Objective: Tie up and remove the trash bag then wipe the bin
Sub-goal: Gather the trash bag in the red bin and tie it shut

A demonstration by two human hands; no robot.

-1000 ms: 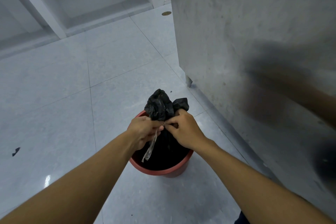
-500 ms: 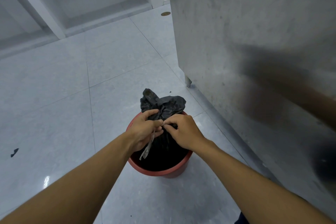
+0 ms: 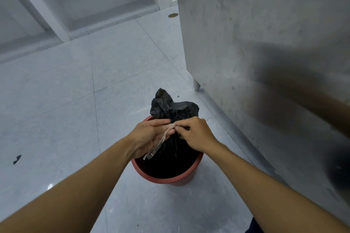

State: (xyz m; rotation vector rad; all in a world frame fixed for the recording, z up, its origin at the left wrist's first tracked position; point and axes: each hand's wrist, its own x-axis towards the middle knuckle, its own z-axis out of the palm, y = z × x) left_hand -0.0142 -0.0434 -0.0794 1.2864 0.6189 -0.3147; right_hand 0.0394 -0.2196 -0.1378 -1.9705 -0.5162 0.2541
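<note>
A black trash bag (image 3: 173, 107) stands gathered at its neck inside a red round bin (image 3: 166, 177) on the floor. A thin clear plastic tie strip (image 3: 158, 144) wraps the neck and hangs down over my left palm. My left hand (image 3: 149, 136) lies at the left of the neck with its fingers fairly straight, the strip's upper end at its fingertips. My right hand (image 3: 193, 133) pinches the strip at the neck from the right. The bag's lower part is dark inside the bin.
A grey speckled partition wall (image 3: 255, 43) rises close on the right, with a small metal foot (image 3: 197, 86) at its corner. A round brass floor fitting (image 3: 173, 15) lies far ahead. A dark scrap (image 3: 17, 159) lies on the pale tiled floor at left.
The bag's gathered top has spread and leaned to the right. My left hand's fingers have straightened from a curled grip, and the strip now hangs across its palm. Both hands stay at the neck.
</note>
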